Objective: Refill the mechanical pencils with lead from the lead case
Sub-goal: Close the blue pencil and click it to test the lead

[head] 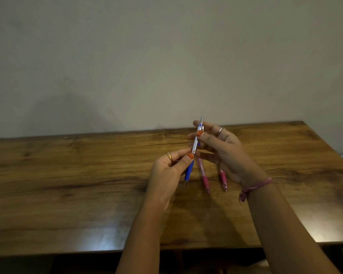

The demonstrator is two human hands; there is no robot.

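Blue mechanical pencil [194, 151] is up off the desk, held near-vertical with a slight tilt, silver upper barrel pointing away, blue grip and tip pointing down toward the person. Left hand [169, 171] pinches it at the joint where silver meets blue, thumb and fingers curled round the barrel. Right hand [221, 149] pinches the upper barrel near the blue band, thumb on the near side, forefinger behind; its other fingers are loosely spread and hold nothing else.

Two pink pencils lie flat on the desk [67, 175] below the hands, tips toward the person: left pink pencil [204, 178] just right of the blue one's tip, right pink pencil [223, 179] a little further right, partly hidden under the right hand. They lie near each other, not touching.

Lead case: can't tell where it is.

Ring on each hand, pink thread bracelet [253, 187] on the right wrist. Plain wall [166, 56] behind the desk.
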